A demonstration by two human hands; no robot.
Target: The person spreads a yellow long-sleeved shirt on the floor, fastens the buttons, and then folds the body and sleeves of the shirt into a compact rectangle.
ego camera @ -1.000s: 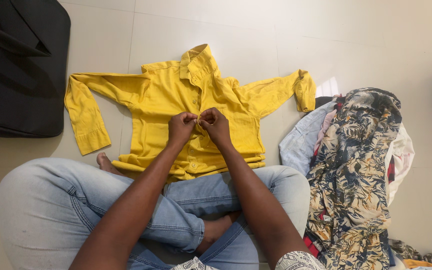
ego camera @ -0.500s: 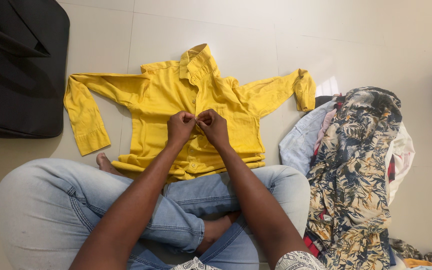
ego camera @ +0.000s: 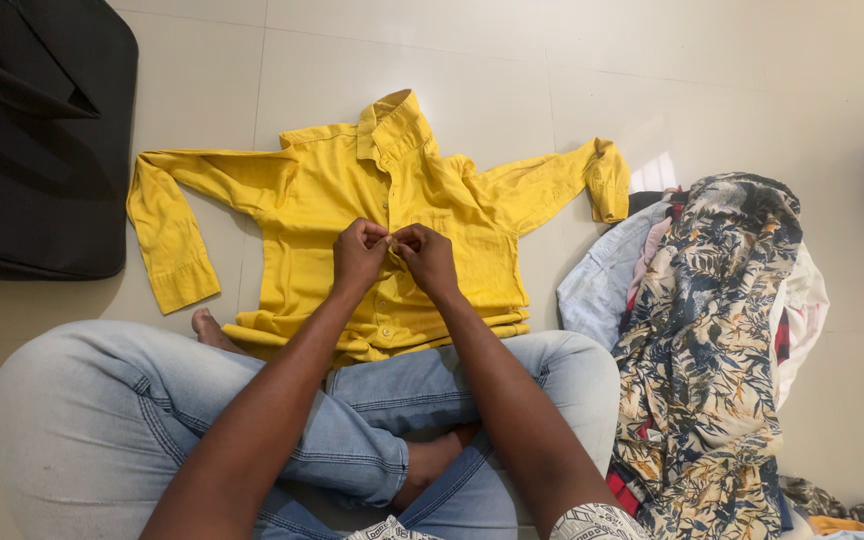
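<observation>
The yellow shirt (ego camera: 332, 200) lay flat on the tiled floor (ego camera: 652, 80), front up, collar pointing away from the person, both sleeves spread out to the sides. Its lower hem rested bunched against the person's crossed legs in light jeans (ego camera: 102, 400).

Both hands met at the middle of the button strip. The left hand (ego camera: 360, 255) and the right hand (ego camera: 428, 258) were closed in narrow pinches, fingertips touching each other over the placket, each gripping a small fold of yellow cloth. I could not tell whether a button sat between the fingers; it was too small and hidden under the knuckles.

From where I stood, a few things looked liable to go wrong. The two edges of the placket might have been matched one hole off, since buttons above and below were partly covered by the hands; that would leave the front skewed. The bunched hem against the legs could drag the cloth and pull the front out of line. A hard tug at so small a pinch could also strain the thread.

To the person's right a heap of clothes (ego camera: 712, 340) sat just beside the shirt's sleeve, a floral piece on top. A black bag (ego camera: 32, 150) lay near the other sleeve.
</observation>
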